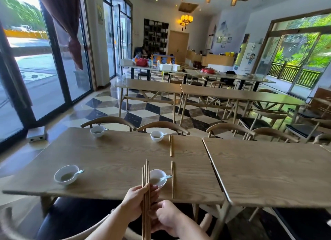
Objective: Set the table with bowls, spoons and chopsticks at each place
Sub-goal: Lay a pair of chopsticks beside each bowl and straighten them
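Just at the near edge of the desk, the left hand reaches up from the lower frame, forearm angled up and to the right, fingers wrapped round a bundle of chopsticks that stands nearly upright in front of the near right bowl. The right hand sits lower and just beside it, fingers curled toward the bundle's lower part; whether it pinches a stick I cannot tell. A laid pair lies just right of that bowl, whose spoon points toward it.
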Available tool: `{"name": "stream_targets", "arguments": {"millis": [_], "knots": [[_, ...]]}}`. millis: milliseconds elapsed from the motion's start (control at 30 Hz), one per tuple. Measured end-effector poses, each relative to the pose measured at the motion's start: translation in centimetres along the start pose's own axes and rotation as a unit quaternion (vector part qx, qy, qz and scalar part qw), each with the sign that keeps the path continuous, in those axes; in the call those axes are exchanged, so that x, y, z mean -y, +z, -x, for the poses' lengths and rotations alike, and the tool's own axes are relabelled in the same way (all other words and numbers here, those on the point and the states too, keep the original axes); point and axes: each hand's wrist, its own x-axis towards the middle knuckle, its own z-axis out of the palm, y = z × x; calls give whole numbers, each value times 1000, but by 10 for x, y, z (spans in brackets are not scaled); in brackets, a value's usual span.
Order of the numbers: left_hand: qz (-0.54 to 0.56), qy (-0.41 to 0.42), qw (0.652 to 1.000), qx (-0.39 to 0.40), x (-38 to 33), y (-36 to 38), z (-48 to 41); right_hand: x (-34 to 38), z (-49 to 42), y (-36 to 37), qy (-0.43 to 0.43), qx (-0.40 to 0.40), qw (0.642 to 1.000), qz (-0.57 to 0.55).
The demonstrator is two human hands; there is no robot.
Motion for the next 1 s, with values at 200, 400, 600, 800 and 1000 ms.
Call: {"name": "stream_targets", "arguments": {"millis": [200, 400, 600, 800, 1000], "knots": [[-28, 1, 999, -19, -17, -36, 1, 6, -12, 31, 25, 25, 999, 12], [-22, 1, 999, -42, -36, -69, -3, 14, -34, 61, 38, 53, 997, 33], [-22, -3, 999, -42, -73, -120, -4, 29, -69, 108, 48, 73, 995, 46], [-15, -9, 999, -37, -115, -179, 2, 41, -106, 169, 49, 96, 994, 36], [-23, -14, 998, -61, -144, -224, -6, 45, -141, 211, 68, 108, 991, 36]]}}
